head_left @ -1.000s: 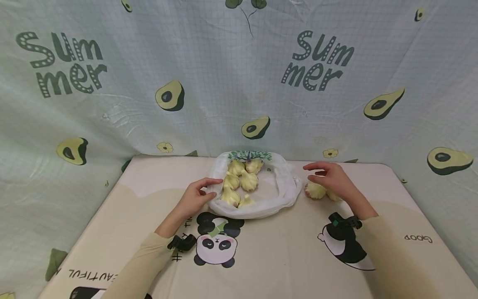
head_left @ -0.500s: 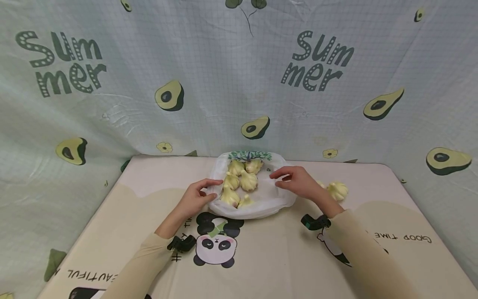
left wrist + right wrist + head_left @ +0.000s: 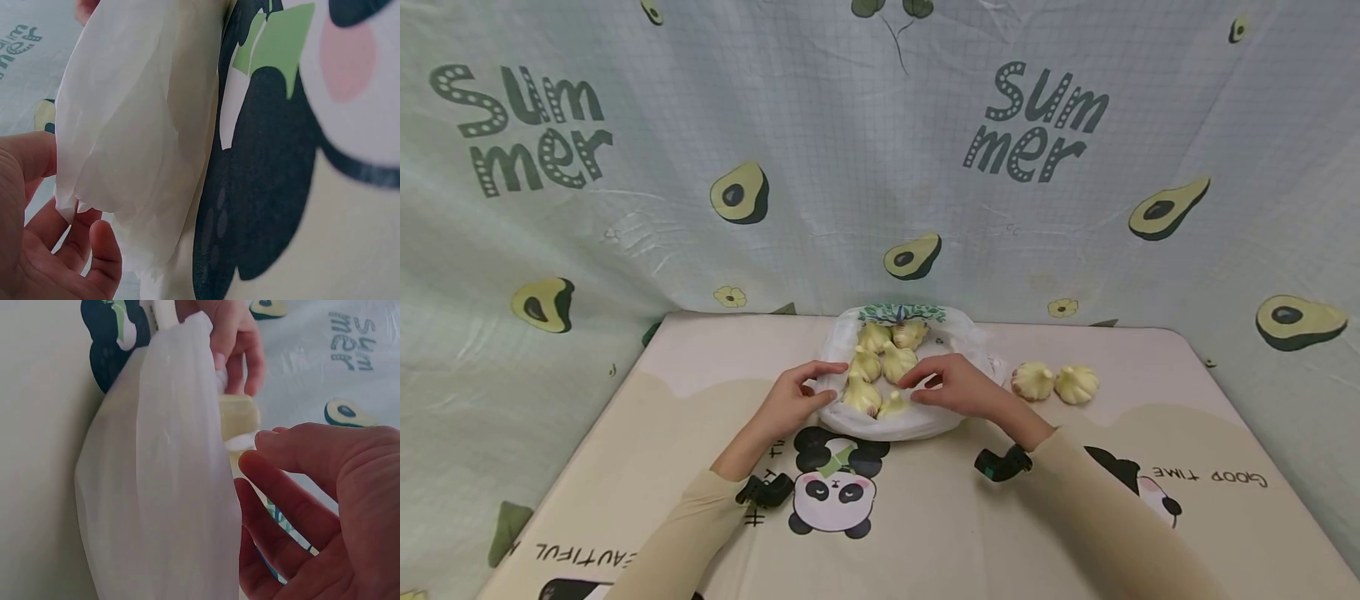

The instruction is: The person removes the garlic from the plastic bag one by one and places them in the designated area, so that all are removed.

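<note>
A white plastic bag (image 3: pixel 925 427) with its mouth spread wide lies at the back middle of the table. Several pale yellow garlic bulbs (image 3: pixel 898 363) are inside, mostly on its left side. My left hand (image 3: pixel 790 393) pinches the bag's left rim between thumb and fingers; the left wrist view shows the white film (image 3: pixel 119 112) between them. Reaching over the near right side of the bag, my right hand (image 3: pixel 958 386) has thumb and fingertips apart, right by the nearest garlic bulb (image 3: pixel 893 405). In the right wrist view the bag's wall (image 3: pixel 181 462) hides the lower part of that bulb.
Two garlic bulbs, one (image 3: pixel 1032 381) beside the other (image 3: pixel 1077 384), sit on the table right of the bag. A printed cloth (image 3: pixel 925 517) with pandas covers the table. Behind stands a hanging curtain (image 3: pixel 835 150) with avocado prints.
My right hand has moved left, from above the bulbs on the table to the bulb at the bag's near side. My left hand stays at the rim.
</note>
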{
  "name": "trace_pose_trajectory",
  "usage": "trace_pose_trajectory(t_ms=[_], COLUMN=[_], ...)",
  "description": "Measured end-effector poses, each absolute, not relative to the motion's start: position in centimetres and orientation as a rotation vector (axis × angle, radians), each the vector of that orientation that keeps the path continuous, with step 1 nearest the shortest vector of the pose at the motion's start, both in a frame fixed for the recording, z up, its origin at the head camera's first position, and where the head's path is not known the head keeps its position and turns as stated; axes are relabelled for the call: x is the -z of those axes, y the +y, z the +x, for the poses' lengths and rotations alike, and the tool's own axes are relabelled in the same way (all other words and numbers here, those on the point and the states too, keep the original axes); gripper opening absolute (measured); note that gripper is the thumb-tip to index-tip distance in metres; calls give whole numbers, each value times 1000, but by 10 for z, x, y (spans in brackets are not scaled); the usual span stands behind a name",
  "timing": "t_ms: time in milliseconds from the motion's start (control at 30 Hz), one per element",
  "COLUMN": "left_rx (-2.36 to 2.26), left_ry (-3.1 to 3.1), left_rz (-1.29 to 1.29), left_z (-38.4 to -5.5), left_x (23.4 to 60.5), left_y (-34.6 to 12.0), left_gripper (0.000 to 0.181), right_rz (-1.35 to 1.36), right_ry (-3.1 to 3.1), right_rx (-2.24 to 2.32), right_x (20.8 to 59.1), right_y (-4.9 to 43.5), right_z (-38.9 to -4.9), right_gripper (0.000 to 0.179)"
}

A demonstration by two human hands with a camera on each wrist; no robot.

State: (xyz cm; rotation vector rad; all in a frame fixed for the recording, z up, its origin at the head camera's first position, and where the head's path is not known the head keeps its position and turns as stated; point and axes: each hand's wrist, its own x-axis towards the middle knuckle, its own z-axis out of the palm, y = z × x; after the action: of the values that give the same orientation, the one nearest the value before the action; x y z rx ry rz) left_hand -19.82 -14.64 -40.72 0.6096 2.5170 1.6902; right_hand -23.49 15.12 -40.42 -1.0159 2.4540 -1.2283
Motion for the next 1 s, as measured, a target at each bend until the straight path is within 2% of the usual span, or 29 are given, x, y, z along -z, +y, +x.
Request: trace_pose_trajectory(t_ms=[300,1000], left_rx=[-1688,-1700], left_ry=[2524,2532], left_rz=[618,657], left_z=[-199,-195], left_x=[409,413], left_y=[-145,-147], left_gripper=[34,33], right_rz=[-1067,-1001], right_ry=[2458,2530], right_rx=[1189,1216], right_x=[401,409], right_y=[146,124], right_z=[-231,-223], right_gripper=[18,9])
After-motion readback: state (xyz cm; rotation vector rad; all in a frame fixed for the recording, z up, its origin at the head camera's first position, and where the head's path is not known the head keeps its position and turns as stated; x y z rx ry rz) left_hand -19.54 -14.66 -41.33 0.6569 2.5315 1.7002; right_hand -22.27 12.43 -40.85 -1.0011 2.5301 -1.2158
